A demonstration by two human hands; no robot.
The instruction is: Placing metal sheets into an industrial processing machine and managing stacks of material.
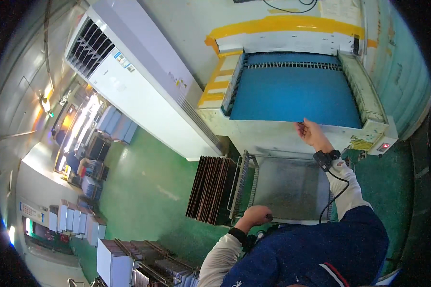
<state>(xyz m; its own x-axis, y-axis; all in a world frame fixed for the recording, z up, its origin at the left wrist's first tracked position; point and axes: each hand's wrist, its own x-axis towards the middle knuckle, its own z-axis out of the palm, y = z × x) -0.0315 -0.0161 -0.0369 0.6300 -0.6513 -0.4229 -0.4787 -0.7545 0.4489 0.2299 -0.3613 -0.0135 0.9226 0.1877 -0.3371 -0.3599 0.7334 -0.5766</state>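
Observation:
A large flat blue panel (pixel 294 93) lies in the machine (pixel 273 136), with a row of small rollers (pixel 294 65) showing near its far end. My right hand (pixel 312 134) is at the machine's front rim, by the panel's near edge. Its fingers are curled together, and what they pinch, if anything, is too small to make out. Lower and to the left, my left hand (pixel 257 216) is closed beside a metal rack (pixel 292 186) with slotted sides. Something dark shows at its fingertips, but I cannot tell what it is.
Left of the rack stands a stack of thin upright brown-edged panels (pixel 209 190). A tall white air conditioner (pixel 148 95) leans across the view at left. More loaded racks (pixel 148 263) stand at lower left on the green floor (pixel 148 177). A cable runs from my right wrist.

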